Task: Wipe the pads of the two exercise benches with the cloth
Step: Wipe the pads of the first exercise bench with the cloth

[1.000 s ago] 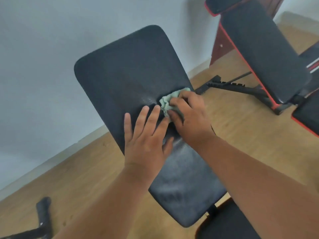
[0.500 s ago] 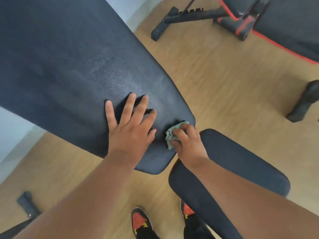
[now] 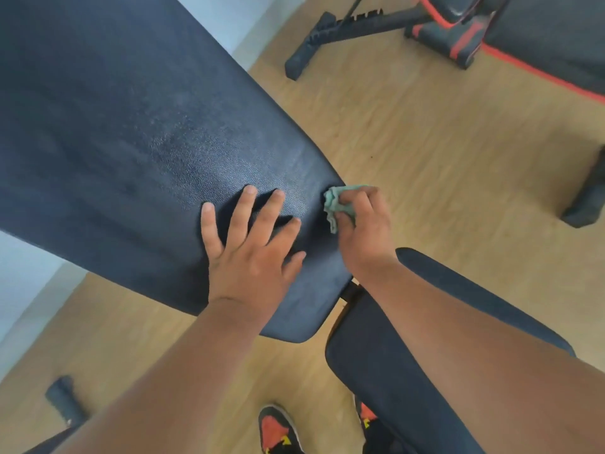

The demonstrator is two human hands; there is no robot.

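A large black back pad (image 3: pixel 137 152) of the near bench fills the left of the head view, tilted. My left hand (image 3: pixel 252 253) lies flat on its lower part, fingers spread. My right hand (image 3: pixel 363 227) is shut on a crumpled light green cloth (image 3: pixel 334 204) and presses it against the pad's right edge. The black seat pad (image 3: pixel 393 371) of the same bench lies below my right forearm. The second bench's black pad with red trim (image 3: pixel 553 44) is at the top right.
The second bench's black frame bar (image 3: pixel 353 27) and a black foot (image 3: pixel 586 204) rest on the wooden floor (image 3: pixel 458 142) to the right. My shoes (image 3: pixel 278 430) are at the bottom. A black frame end (image 3: pixel 64 401) sits at lower left. A pale wall (image 3: pixel 239 18) is behind the pad.
My view has dropped toward the pad's lower end. My right hand with the cloth has slid from the pad's middle to its right edge; my left hand stays flat on the pad.
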